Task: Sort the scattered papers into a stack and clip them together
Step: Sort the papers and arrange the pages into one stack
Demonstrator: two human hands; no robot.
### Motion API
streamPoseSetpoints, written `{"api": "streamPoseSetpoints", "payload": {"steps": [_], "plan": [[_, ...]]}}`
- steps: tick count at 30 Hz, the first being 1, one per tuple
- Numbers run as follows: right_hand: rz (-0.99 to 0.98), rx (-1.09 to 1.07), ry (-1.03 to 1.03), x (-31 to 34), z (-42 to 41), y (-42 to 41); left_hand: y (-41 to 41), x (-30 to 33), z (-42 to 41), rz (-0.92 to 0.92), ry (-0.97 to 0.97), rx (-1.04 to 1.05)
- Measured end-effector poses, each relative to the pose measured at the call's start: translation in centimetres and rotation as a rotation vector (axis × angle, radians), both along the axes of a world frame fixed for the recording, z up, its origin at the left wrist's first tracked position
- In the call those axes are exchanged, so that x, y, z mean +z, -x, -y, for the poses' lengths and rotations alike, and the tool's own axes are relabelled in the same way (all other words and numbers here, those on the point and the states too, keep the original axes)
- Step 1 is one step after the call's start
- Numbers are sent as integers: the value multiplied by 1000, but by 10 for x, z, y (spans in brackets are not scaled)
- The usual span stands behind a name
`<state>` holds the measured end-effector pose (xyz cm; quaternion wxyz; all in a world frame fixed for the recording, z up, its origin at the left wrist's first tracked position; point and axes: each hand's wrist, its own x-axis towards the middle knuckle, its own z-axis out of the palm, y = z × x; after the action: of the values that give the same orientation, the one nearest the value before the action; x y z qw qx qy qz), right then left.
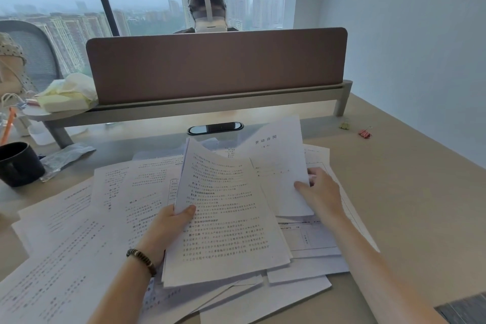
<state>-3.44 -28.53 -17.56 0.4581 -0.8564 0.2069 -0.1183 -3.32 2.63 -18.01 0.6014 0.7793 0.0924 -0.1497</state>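
A small stack of printed pages (226, 218) sits at the centre of the frame, lifted at its upper edge, with its lower edge down among the scattered papers (79, 231) that cover the lower left and middle of the counter (407, 192). The left hand (171, 221) pinches the stack's left edge, thumb on top of the top page and fingers hidden beneath. Just right of the stack, the right hand (320, 192) holds a title sheet (278, 166) by its right edge, thumb pressed on the face and fingers curled behind; the sheet tilts up and overlaps the stack's upper right corner. A beaded bracelet (142, 260) circles the left wrist.

Toward the upper right of the frame, well apart from the papers, a pink binder clip (365, 133) and a yellow binder clip (344, 125) lie near each other on the counter. A dark mug (18, 163) stands at the left edge, a crumpled foil wrapper (65, 155) beside it. A brown divider panel (215, 66) runs across the upper middle, another person's head visible above it.
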Motion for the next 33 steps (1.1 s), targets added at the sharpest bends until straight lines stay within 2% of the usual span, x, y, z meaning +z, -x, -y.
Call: {"api": "streamPoseSetpoints", "payload": {"steps": [3,5,13,18,22,27,29,33], "plan": [[-73,60,224,-1,2,-1,-1,-1,0,-2,-9,-4],[-103,110,229,0,-2,-3,-1,-1,1,-3,-28,-17],[-130,155,-218,5,-20,-6,2,2,1,7,-50,-40],[-79,81,-274,6,-9,-4,3,3,1,8,-7,-27],[-95,82,-52,15,26,9,3,4,0,21,36,-2],[-377,-3,410,13,58,27,7,7,2,77,131,36],[-436,20,474,9,61,31,6,6,3,82,127,33],[-384,35,461,7,63,32,6,1,5,74,60,20]]}}
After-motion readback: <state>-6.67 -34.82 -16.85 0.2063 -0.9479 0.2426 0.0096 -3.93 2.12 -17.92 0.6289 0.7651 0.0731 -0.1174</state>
